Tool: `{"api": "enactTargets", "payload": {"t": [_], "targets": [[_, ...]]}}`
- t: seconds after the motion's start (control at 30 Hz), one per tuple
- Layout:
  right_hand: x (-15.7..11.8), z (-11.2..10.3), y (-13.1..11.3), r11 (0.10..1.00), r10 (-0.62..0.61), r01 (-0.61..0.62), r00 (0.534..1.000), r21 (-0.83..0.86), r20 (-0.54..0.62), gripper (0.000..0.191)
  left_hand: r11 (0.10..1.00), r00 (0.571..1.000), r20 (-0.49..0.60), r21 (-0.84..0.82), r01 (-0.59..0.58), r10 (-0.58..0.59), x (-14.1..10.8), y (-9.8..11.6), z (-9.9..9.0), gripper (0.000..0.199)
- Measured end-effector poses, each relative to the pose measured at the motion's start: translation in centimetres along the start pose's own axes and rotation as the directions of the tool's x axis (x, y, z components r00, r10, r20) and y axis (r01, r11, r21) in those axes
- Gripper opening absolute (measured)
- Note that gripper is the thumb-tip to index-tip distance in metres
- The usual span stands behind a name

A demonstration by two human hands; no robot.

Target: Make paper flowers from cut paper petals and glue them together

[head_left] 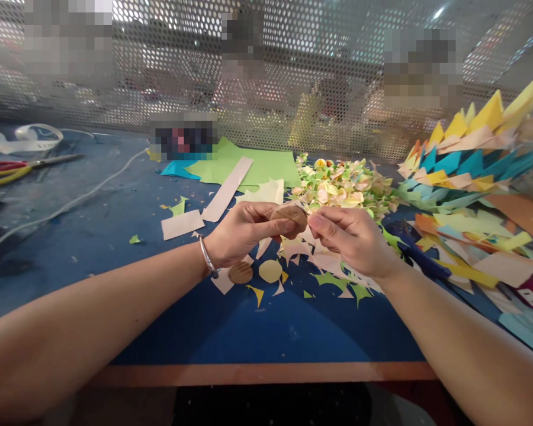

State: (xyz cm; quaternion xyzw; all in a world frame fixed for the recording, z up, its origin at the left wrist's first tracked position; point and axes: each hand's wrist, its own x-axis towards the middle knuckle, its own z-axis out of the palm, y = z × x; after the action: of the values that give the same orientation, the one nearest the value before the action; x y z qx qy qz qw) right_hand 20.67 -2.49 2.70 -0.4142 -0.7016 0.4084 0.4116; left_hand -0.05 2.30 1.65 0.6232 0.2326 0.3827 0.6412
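Observation:
My left hand (253, 231), with a bracelet at the wrist, pinches a round brown piece (295, 218) between thumb and fingers above the table. My right hand (353, 239) is closed at the right edge of that piece, fingertips pinched together; what they hold, if anything, is too small to make out. Below my hands lie another round brown piece (240, 273), a pale yellow disc (270, 271) and cut paper scraps (333, 281). Behind them is a heap of small curled paper pieces (337, 183).
Green sheets (257, 163) and pale strips (228, 189) lie behind my hands. Scissors (31, 168) and a white cable (80, 204) are at left. Layered pointed paper (466, 160), blue-handled scissors (421, 254) and strips (497, 266) are at right. A perforated metal screen (182, 89) stands behind.

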Motion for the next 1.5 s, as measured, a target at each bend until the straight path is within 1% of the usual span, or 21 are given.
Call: {"api": "enactTargets", "payload": {"t": [0.13,0.27,0.53,0.73,0.97,1.07,1.23,1.33,1.5], "targets": [[0.04,-0.02,-0.11,1.000,0.004,-0.004,1.000,0.005,-0.002,0.040,1.000,1.000,0.010,0.012,-0.013,0.013,-0.04,-0.03,-0.02,0.009],[0.07,-0.07,-0.06,0.999,0.033,-0.033,0.999,0.023,-0.005,0.040,1.000,1.000,0.014,0.031,0.002,-0.002,-0.06,0.00,0.01,0.010],[0.04,-0.08,-0.05,0.999,0.038,-0.038,0.999,0.038,-0.005,0.040,1.000,1.000,0.018,-0.007,0.018,-0.018,-0.14,0.03,-0.02,0.009],[0.12,-0.06,-0.18,0.997,0.062,-0.062,0.998,0.051,-0.001,0.042,0.999,0.999,0.025,-0.005,0.039,-0.039,-0.11,0.04,-0.01,0.012],[0.05,-0.11,-0.19,0.998,0.046,-0.046,0.999,0.031,-0.007,0.042,0.997,0.998,0.016,-0.049,0.063,-0.063,-0.06,0.11,0.12,0.010],[0.05,-0.20,-0.17,0.999,0.040,-0.040,0.999,0.020,-0.007,0.042,0.997,0.997,0.018,-0.043,0.070,-0.069,-0.10,0.20,0.18,0.010],[0.08,-0.33,-0.17,1.000,0.020,-0.020,1.000,-0.018,0.005,0.042,0.999,0.999,0.025,0.018,0.038,-0.039,-0.12,0.19,0.09,0.011],[0.11,-0.39,-0.20,0.999,0.011,-0.011,1.000,-0.041,0.008,0.043,0.999,0.999,0.051,0.033,0.009,-0.010,-0.05,0.10,-0.09,0.012],[0.16,-0.41,-0.37,0.996,0.003,-0.003,1.000,-0.093,-0.005,0.045,0.999,0.995,0.093,0.026,-0.047,0.044,0.12,0.04,-0.30,0.019]]}}
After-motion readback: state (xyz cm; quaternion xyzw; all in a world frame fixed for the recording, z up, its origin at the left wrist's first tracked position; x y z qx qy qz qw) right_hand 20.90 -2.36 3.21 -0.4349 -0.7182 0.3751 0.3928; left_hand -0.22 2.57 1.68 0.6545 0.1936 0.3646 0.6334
